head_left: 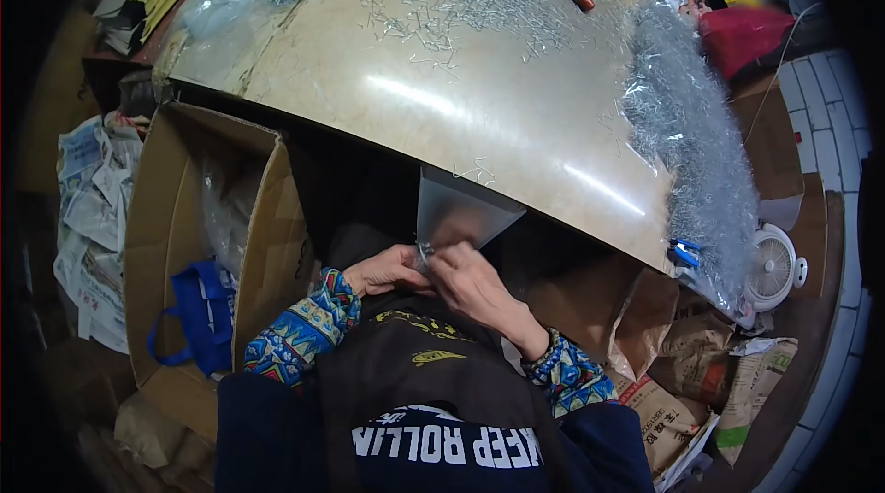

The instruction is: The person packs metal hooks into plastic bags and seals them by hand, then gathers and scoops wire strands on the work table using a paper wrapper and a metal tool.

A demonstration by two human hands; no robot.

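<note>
Silver wire pieces (691, 124) gleam before you at upper right, on a mottled beige tabletop (341, 51). Your sleeve cuffs (300, 332), left and right of bottom centre, mix blue, yellow, red and white geometric patterning. Your dark apron (373, 369) at bottom centre bears yellow print, with white lettering (452, 447) below. You have a blue bag (205, 313) at lower left, a pinkish-red bag (737, 37) at upper right and a white fan (770, 264) at right.

The tabletop (516, 115) looks smooth and glossy, the bent wires (687, 124) shiny metal, the box (171, 207) matt cardboard.
</note>
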